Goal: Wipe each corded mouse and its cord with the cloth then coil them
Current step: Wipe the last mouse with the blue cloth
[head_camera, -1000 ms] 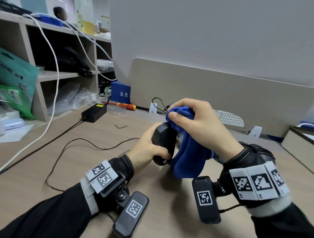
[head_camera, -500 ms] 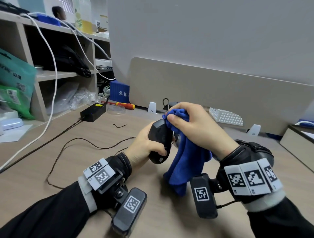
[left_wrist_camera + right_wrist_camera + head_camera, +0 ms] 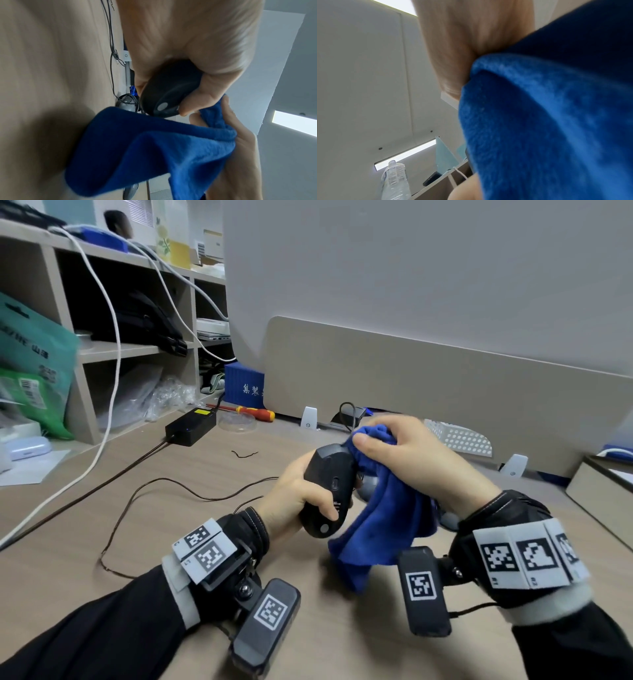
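Note:
My left hand (image 3: 301,494) grips a black corded mouse (image 3: 329,491) upright above the desk, its underside turned toward me; the left wrist view shows its rounded end (image 3: 168,92) in my curled fingers. My right hand (image 3: 411,460) pinches a blue cloth (image 3: 380,522) against the top of the mouse, and the cloth hangs down to the desk. The cloth (image 3: 547,121) fills the right wrist view. The mouse's thin dark cord (image 3: 144,498) loops across the desk to the left. A grey mouse (image 3: 370,484) with a coiled cord lies behind the cloth, mostly hidden.
A black power brick (image 3: 191,426), a red and yellow screwdriver (image 3: 250,412) and a clear dish (image 3: 238,422) lie at the back left. Shelves (image 3: 116,347) with white cables stand on the left. A divider panel (image 3: 445,385) closes the back, and a box (image 3: 599,487) sits at the right.
Both hands have shifted slightly left and down with the mouse and cloth. The cloth now hangs lower, reaching the desk, and my right hand holds it at the mouse's top end.

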Available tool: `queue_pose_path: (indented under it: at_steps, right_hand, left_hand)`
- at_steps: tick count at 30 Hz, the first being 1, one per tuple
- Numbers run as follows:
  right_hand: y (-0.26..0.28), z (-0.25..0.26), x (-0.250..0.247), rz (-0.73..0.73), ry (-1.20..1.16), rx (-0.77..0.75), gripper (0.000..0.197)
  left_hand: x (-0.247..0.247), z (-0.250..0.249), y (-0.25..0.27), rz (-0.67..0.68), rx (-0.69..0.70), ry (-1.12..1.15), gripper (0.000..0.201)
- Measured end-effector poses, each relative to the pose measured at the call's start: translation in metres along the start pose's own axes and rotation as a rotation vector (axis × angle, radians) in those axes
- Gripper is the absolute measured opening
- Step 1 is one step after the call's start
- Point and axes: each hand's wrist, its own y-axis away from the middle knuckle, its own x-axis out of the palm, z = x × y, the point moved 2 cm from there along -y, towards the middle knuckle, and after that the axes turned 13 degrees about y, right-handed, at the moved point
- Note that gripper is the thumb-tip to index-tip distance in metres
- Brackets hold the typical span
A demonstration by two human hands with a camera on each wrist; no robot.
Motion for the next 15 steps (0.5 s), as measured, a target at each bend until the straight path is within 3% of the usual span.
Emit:
queue_pose_path:
  at_steps: [3,6,8,15]
  right_hand:
    - [0.001,-0.008,-0.008,0.01,0.062,0.074,0.018]
    - [0.001,-0.005,-0.003,0.004,-0.016,0.11,0.018]
    - [0.001,-0.002,0.006,0.057,-0.016,0.112,0.019]
    - [0.002,0.012,0.013,0.033,-0.104,0.006,0.009]
  left_hand:
    - [0.0,0.0,0.001,-0.024,-0.061,0.184,0.063]
    - [0.001,-0.004,0.002,-0.113,-0.151,0.347,0.048]
    - [0.0,-0.004,0.0,-0.201,-0.202,0.327,0.039]
    - [-0.001,0.011,-0.005,-0.272,-0.386,0.182,0.072]
